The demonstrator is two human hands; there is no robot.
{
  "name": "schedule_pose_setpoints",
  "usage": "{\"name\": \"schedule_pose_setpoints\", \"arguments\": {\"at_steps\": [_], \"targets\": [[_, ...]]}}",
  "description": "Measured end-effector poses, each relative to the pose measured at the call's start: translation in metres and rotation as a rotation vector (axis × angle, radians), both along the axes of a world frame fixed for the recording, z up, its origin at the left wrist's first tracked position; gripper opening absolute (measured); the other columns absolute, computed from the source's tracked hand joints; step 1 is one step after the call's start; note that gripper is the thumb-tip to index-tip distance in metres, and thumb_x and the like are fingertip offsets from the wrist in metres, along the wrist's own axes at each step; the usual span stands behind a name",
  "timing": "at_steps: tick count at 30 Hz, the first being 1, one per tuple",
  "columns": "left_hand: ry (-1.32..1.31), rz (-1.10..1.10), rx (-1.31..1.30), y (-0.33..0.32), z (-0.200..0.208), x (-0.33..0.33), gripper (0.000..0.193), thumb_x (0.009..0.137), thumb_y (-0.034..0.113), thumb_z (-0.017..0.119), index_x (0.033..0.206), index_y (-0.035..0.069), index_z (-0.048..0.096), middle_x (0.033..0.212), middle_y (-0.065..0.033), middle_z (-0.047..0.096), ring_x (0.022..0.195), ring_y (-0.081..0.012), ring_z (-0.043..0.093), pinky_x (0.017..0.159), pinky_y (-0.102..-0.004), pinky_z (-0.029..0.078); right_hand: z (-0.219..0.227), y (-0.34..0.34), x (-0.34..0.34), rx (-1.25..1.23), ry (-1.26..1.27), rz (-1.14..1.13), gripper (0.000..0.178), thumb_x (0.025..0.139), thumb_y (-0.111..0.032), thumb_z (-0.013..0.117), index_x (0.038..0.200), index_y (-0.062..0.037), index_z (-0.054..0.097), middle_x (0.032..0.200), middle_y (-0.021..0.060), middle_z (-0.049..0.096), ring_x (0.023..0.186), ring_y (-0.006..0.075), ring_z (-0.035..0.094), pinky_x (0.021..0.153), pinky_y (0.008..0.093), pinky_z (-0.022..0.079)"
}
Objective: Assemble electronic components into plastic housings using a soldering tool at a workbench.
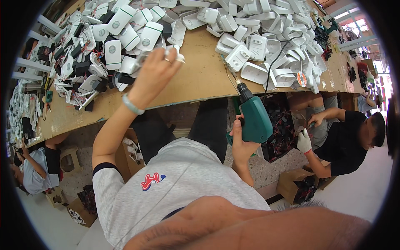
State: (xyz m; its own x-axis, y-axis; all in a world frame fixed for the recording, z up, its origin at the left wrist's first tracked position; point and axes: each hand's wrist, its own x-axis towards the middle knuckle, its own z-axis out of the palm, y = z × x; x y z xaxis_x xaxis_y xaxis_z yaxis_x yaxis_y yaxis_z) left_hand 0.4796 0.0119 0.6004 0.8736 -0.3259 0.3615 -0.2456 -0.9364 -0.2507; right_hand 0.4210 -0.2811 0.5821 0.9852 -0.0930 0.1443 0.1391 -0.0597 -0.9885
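Left hand outstretched, fingers pinching a white casing; right hand fingers wrapped around green screwdriver.

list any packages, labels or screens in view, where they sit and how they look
Round sticker: among white housings at the bench's right end, orange and white disc.
Cardboard box: on the floor beside the seated co-worker, brown, open, holding dark parts.
Second cardboard box: floor at lower left, brown, dark parts inside.
No screens visible.
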Motion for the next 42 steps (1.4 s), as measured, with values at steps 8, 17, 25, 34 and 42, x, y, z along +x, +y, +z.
{"name": "schedule_pose_setpoints", "arguments": {"at_steps": [8,17,25,34,42], "targets": [[-0.066,-0.043,-0.259,-0.015,-0.046,0.007,0.008,0.083,0.005,0.060,0.089,-0.001,0.061,0.147,-0.0156,0.048,0.139,-0.0338,0.043,0.116,-0.0476,0.033,-0.004,-0.002,-0.008,0.032,0.102,0.023,0.025,0.092,-0.009,0.073,0.111,0.0032,0.064,0.094,0.0089,0.069,0.060,0.0076,0.058,0.053,0.0220,0.048],[-0.060,0.105,-0.139,-0.022,-0.045,-0.009,0.008,0.083,0.009,0.063,0.087,0.003,0.066,0.122,-0.0117,0.067,0.132,-0.0282,0.051,0.116,-0.0507,0.028,-0.028,0.012,-0.003,-0.093,0.049,0.196,0.019,0.090,-0.011,0.077,0.102,0.0017,0.069,0.080,0.0029,0.068,0.058,0.0067,0.058,0.053,0.0210,0.046],[-0.111,0.212,-0.171,-0.033,-0.052,-0.012,0.006,0.079,0.011,0.064,0.081,0.006,0.066,0.117,-0.0106,0.065,0.128,-0.0287,0.051,0.111,-0.0691,0.018,-0.045,0.023,-0.005,-0.135,0.201,0.204,0.022,0.087,-0.014,0.078,0.096,0.0018,0.066,0.084,0.0053,0.063,0.073,0.0126,0.057,0.067,0.0272,0.047],[-0.097,0.307,-0.200,-0.045,-0.053,-0.005,0.009,0.075,0.008,0.065,0.084,0.008,0.067,0.115,-0.0032,0.064,0.127,-0.0251,0.051,0.109,-0.0750,0.012,-0.042,0.040,0.018,-0.215,-0.021,0.213,0.021,0.088,-0.016,0.078,0.095,0.0007,0.066,0.084,0.0097,0.063,0.072,0.0198,0.061,0.067,0.0300,0.049],[-0.102,0.342,-0.221,-0.049,-0.054,-0.004,0.013,0.073,0.007,0.066,0.085,0.007,0.067,0.115,-0.0016,0.065,0.125,-0.0233,0.053,0.110,-0.0711,0.013,-0.041,0.043,0.026,-0.211,-0.029,0.216,0.022,0.088,-0.017,0.078,0.095,0.0002,0.066,0.084,0.0104,0.063,0.072,0.0218,0.062,0.066,0.0314,0.049]]}}
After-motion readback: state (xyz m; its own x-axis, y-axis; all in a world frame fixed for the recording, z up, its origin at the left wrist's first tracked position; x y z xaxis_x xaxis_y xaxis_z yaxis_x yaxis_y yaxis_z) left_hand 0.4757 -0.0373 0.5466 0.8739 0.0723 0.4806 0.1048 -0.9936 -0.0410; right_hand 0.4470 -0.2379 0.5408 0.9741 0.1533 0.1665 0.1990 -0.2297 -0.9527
